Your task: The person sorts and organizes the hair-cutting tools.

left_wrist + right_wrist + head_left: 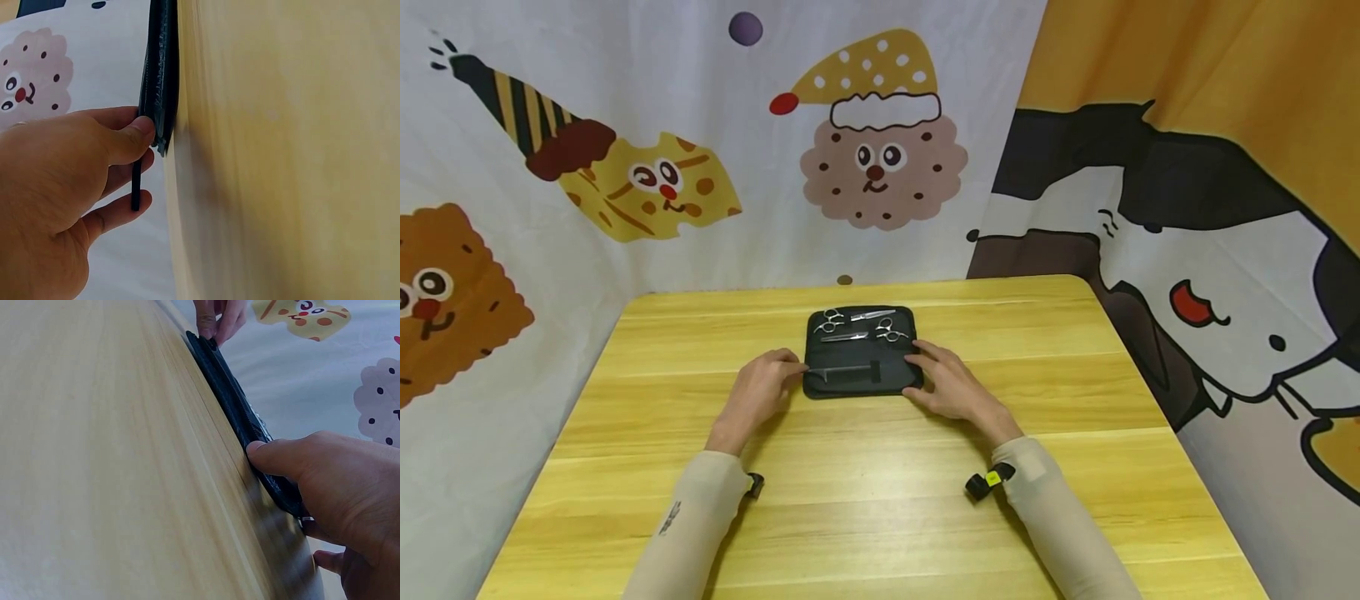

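Note:
On the table lies an open black scissor case (857, 353). Two pairs of silver hairdressing scissors lie in its upper half, one with handles (830, 322) at left, the other with handles (891, 331) at right. Across the lower half lies a dark comb (846, 369), its right part under a black strap. My left hand (762, 390) pinches the comb's left end between thumb and fingers; in the left wrist view a thin black end (135, 187) sticks out below the thumb. My right hand (953, 385) holds the case's right side, thumb (275, 455) at the near edge; some fingertips are hidden.
The wooden table (865, 500) runs around the case, its back edge close behind. A printed curtain (700, 100) hangs behind the table and another printed cloth (1225, 250) at the right. Both wrists wear dark straps with small cameras (988, 481).

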`<act>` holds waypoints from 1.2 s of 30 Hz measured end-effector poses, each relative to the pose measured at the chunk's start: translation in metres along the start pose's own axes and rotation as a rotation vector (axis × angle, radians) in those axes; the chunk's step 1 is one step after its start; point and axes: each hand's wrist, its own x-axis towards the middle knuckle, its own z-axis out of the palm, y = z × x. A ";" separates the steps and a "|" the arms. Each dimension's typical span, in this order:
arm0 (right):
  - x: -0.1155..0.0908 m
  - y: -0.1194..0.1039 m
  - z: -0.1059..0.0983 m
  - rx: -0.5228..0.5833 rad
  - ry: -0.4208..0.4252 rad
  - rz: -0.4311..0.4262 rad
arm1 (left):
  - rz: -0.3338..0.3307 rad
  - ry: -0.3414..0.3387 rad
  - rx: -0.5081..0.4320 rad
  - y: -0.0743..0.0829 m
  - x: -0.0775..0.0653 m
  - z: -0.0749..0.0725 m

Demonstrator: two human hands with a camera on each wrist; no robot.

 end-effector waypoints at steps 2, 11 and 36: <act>0.000 0.000 0.000 -0.001 -0.001 0.002 | 0.001 -0.002 -0.005 0.001 0.002 0.000; 0.001 0.001 0.001 -0.004 -0.010 0.010 | 0.039 0.021 -0.028 0.007 0.008 0.000; 0.002 0.002 0.001 0.002 0.002 0.005 | 0.084 -0.046 -0.039 0.023 0.025 0.009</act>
